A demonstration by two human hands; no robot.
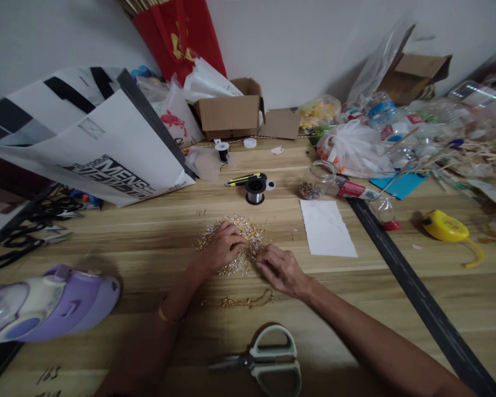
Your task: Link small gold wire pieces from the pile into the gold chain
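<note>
A loose heap of small gold and silvery beaded pieces [235, 267] lies on the wooden table. My left hand [225, 245] rests over its upper left part, fingers bent and drawn together. At the heap's right edge is my right hand [281, 269], its thumb and fingertips pinched. Whatever sits between the fingertips of either hand is too small to make out. Just below the hands lies a gold chain [248, 302]. Closer to me are scissors with pale handles [273, 361], blades pointing left. Behind the heap stands a spool of silvery wire [255, 192].
A yellow-black cutter [243, 179] lies behind the spool. A jar of beads [312, 187] and a white paper [328, 227] are at right, with a yellow tape measure [445, 225] farther out. A purple bottle [74, 303] and a big paper bag [119, 149] occupy the left.
</note>
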